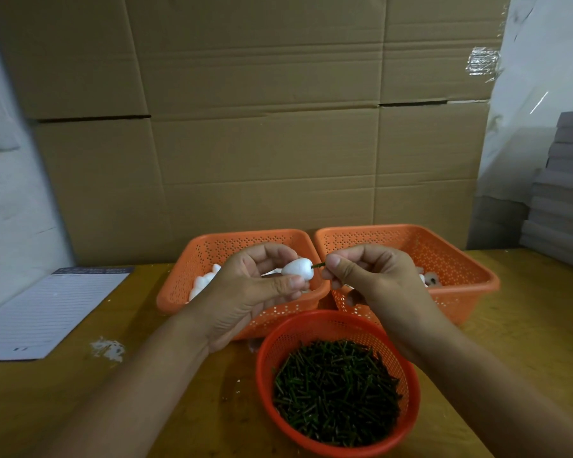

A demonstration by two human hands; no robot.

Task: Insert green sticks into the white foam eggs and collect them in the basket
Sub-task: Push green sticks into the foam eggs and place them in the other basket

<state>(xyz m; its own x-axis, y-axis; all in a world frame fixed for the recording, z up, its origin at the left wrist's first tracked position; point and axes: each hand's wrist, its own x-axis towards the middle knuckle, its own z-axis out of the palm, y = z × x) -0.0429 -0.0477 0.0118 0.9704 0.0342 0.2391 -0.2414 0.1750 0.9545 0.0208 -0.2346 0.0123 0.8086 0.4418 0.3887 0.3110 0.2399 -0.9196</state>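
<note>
My left hand (245, 285) pinches a white foam egg (296, 268) between thumb and fingers, above the left orange basket (179, 292). My right hand (368, 276) pinches a short green stick (319, 265) whose tip meets the egg's right end. More white foam eggs (202, 282) lie in the left basket. The right orange basket (460, 279) holds a few pieces, partly hidden by my right hand. A round red bowl (268, 375) close to me is full of green sticks (338, 388).
A lined paper sheet (47, 309) lies on the wooden table (146, 408) at the left. White foam crumbs (108, 348) sit beside it. A cardboard wall (262, 127) stands behind the baskets. Grey boards (563, 193) are stacked at the right.
</note>
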